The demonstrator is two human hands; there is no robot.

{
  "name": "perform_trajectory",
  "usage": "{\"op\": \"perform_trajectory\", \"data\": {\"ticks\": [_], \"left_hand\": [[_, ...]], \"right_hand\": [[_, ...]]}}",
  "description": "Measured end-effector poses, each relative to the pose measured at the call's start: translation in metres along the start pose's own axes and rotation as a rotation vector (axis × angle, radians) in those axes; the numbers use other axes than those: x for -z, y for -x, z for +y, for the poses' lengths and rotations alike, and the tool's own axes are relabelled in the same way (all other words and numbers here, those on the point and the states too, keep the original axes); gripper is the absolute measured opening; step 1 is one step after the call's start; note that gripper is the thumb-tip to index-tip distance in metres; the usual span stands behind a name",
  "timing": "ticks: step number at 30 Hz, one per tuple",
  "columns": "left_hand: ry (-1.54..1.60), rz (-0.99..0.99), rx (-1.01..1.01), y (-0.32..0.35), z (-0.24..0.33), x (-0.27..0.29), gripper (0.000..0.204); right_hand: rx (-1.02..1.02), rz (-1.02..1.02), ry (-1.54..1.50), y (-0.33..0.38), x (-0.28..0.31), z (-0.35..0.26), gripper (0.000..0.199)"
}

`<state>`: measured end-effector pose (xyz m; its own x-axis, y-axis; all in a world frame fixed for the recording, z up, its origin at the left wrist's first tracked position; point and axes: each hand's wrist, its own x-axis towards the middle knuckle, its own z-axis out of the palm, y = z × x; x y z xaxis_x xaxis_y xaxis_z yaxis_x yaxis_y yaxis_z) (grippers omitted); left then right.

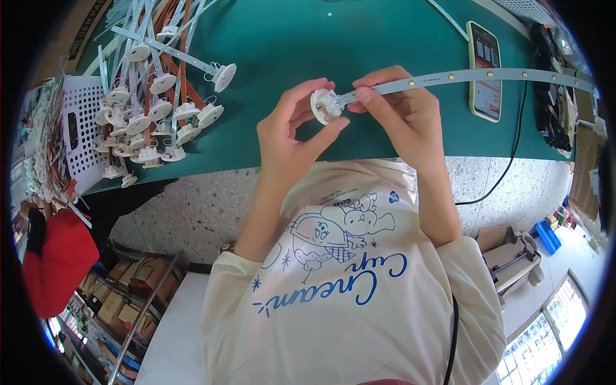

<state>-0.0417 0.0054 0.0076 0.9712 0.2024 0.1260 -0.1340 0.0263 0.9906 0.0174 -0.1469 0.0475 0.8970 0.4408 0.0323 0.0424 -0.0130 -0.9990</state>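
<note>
Above the green table, my left hand (292,122) is closed on a round white plastic end cap (324,106), its thumb and fingers around the rim. The cap's inner side, with small raised parts and thin wires, faces right. My right hand (404,115) pinches a flexible LED strip (475,76) close to its left end. That strip is pale grey with yellow chips and bends away to the right, passing over a phone. Short wires (346,98) bridge the strip's end and the cap between my two hands.
To the left lies a pile of strips with white round caps (147,115), beside a perforated white basket (83,128). A phone (484,102) lies at the right on the green table (256,38). A black cable (513,154) hangs over the front edge. Another person's red sleeve (61,256) shows far left.
</note>
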Motion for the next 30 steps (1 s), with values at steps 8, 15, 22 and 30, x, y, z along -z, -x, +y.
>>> {"op": "perform_trajectory", "data": {"ticks": [8, 15, 22, 30], "left_hand": [[-0.023, -0.011, -0.004, 0.001, 0.001, 0.0, 0.048], [-0.022, -0.023, -0.009, 0.0, 0.002, 0.002, 0.048], [-0.017, -0.011, -0.009, -0.001, 0.001, 0.001, 0.048], [-0.118, 0.009, -0.016, 0.003, -0.002, -0.003, 0.044]], "right_hand": [[0.046, -0.088, -0.027, -0.002, 0.0, 0.007, 0.015], [-0.009, -0.107, -0.209, -0.004, -0.001, 0.01, 0.014], [0.025, -0.011, -0.2, -0.003, -0.003, 0.01, 0.013], [-0.1, 0.031, 0.093, -0.002, 0.0, -0.006, 0.016]]}}
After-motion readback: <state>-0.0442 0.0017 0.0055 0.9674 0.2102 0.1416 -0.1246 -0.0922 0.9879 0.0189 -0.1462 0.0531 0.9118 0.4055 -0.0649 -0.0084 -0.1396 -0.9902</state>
